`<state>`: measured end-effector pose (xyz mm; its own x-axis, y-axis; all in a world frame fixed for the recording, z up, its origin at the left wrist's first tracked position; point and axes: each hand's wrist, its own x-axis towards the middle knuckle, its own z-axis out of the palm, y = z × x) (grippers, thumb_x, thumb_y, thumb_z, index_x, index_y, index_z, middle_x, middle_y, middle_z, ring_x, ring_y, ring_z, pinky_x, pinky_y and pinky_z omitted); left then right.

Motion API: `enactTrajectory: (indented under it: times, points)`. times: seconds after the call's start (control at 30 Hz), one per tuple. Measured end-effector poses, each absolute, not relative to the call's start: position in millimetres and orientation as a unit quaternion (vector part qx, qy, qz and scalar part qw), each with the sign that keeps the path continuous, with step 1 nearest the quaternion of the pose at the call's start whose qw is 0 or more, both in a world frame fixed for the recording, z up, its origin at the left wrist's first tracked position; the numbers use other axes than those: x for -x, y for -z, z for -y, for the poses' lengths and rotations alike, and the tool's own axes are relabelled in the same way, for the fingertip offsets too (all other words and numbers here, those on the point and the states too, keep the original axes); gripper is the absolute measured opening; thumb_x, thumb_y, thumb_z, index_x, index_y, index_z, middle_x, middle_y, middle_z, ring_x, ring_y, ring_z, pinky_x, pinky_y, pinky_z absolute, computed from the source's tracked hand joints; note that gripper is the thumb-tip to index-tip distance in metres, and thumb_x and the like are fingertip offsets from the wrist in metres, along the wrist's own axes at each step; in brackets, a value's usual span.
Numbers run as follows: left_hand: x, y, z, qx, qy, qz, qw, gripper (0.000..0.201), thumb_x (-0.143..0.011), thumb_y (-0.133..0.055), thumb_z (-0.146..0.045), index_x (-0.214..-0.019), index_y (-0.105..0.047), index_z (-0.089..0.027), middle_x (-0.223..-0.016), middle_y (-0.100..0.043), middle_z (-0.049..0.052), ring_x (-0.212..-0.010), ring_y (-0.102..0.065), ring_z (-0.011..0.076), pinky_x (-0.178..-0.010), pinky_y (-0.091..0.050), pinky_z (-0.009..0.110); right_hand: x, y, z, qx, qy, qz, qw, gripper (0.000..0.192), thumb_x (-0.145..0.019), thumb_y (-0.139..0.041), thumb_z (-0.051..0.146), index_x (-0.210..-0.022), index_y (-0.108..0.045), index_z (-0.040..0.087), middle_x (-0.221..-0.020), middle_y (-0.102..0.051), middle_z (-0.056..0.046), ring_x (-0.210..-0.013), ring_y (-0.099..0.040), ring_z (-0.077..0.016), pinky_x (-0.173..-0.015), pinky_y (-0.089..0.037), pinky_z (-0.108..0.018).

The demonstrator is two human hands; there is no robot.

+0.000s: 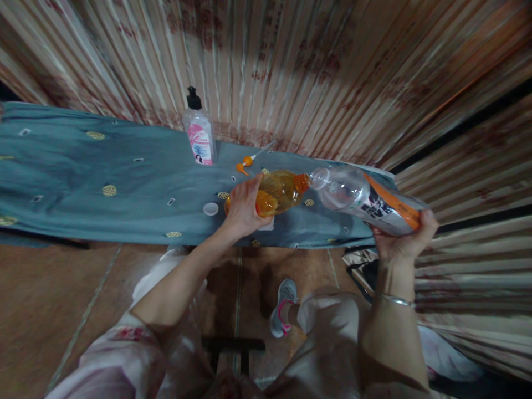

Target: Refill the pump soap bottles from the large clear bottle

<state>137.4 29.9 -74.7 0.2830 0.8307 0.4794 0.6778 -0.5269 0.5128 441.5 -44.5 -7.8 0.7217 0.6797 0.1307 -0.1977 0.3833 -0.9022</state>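
Observation:
My left hand (pixel 244 208) is wrapped round an amber bottle (pixel 282 191), which is tilted with its open neck toward the right. My right hand (pixel 401 238) grips the lower end of a clear plastic bottle (pixel 343 191) with an orange and black label. That bottle is tipped to the left. The two bottle mouths meet or nearly meet; whether they touch I cannot tell. Near my left hand lies a white cap (pixel 210 209). Behind the amber bottle rests an orange pump top (pixel 245 163) with a pale dip tube.
A clear pump bottle (pixel 199 133) with a black top and pink label stands at the back of the narrow table, on a blue-green cloth (pixel 137 172). A pleated curtain (pixel 257 72) hangs close behind. Below are my legs and a grey shoe (pixel 285 307).

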Motion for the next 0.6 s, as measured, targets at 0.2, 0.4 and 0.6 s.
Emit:
enactTrajectory:
  times: [0.2,0.4,0.6]
  points:
    - [-137.4,72.5,-28.7,-0.794,-0.357,-0.480,0.106,0.098,-0.061,-0.076,-0.031,-0.142,-0.024,-0.016,-0.132,-0.050,0.015,-0.120,-0.048,0.0340,-0.102,-0.039,0.049,-441.4,8.1,44.9,0.491,-0.262,0.291,0.778,0.046,-0.060,-0.056,0.058,-0.083,-0.059,0.019,-0.066,-0.054,0.003,-0.045,-0.049,-0.0113,-0.027,-0.033,-0.021]
    - [-137.2,75.0,-30.0,-0.797,-0.359,-0.476,0.099,0.100,-0.061,-0.076,-0.032,-0.143,-0.022,-0.018,-0.134,-0.049,0.015,-0.120,-0.048,0.0345,-0.102,-0.038,0.049,-439.6,7.1,44.4,0.482,-0.265,0.287,0.784,0.046,-0.059,-0.056,0.058,-0.083,-0.060,0.019,-0.068,-0.055,0.003,-0.049,-0.051,-0.0111,-0.031,-0.037,-0.022]
    - [-137.2,75.8,-30.2,-0.796,-0.365,-0.473,0.100,0.100,-0.061,-0.077,-0.032,-0.143,-0.022,-0.018,-0.133,-0.050,0.016,-0.120,-0.048,0.0341,-0.101,-0.038,0.049,-439.3,6.8,44.3,0.486,-0.259,0.284,0.785,0.044,-0.059,-0.055,0.058,-0.079,-0.060,0.019,-0.065,-0.052,0.003,-0.059,-0.056,-0.0139,-0.039,-0.045,-0.024]
